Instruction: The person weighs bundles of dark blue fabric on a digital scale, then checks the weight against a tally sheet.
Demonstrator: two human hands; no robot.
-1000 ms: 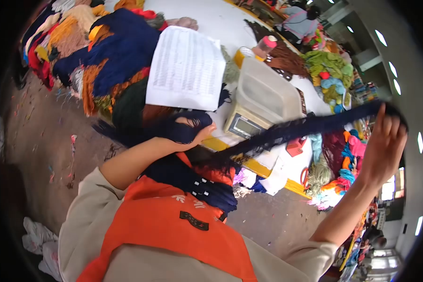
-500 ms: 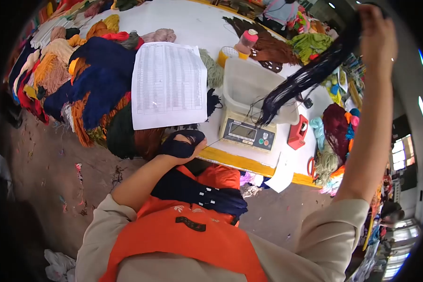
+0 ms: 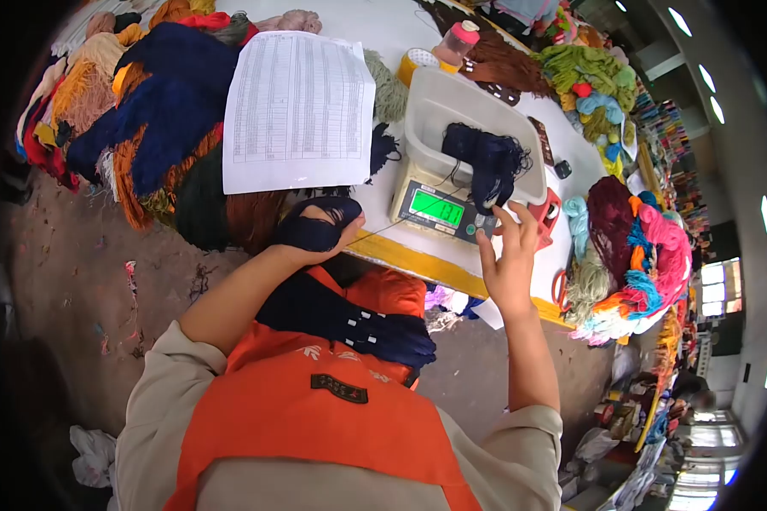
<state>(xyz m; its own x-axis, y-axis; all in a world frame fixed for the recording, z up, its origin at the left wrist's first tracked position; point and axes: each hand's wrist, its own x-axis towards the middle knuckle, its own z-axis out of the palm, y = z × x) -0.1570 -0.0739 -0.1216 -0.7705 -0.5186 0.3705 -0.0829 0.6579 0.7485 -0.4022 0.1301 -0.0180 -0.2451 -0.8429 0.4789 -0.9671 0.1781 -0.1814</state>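
Dark navy yarn (image 3: 318, 225) is wound round my left hand (image 3: 337, 238), which is closed on it at the table's near edge. A thin strand runs from it toward the scale. My right hand (image 3: 513, 255) has its fingers apart, just in front of the scale's right corner, holding nothing. A hank of navy yarn (image 3: 486, 157) lies in the white plastic tub (image 3: 426, 111), its end hanging over the front rim onto the panel. Under the tub is a digital scale (image 3: 403, 211) with its green display lit; the digits are hard to read.
A printed sheet (image 3: 298, 111) lies over yarn heaps at the left, including a big navy bundle (image 3: 179, 94). Yellow tape (image 3: 416, 61), a pink-capped bottle (image 3: 457, 43) and brown yarn (image 3: 507, 64) are behind the tub. Red scissors (image 3: 560, 288) and coloured hanks (image 3: 626, 247) sit at right.
My right hand has come down from high on the right and let go of the navy hank, which now rests in the tub. The scale's display has lit green.
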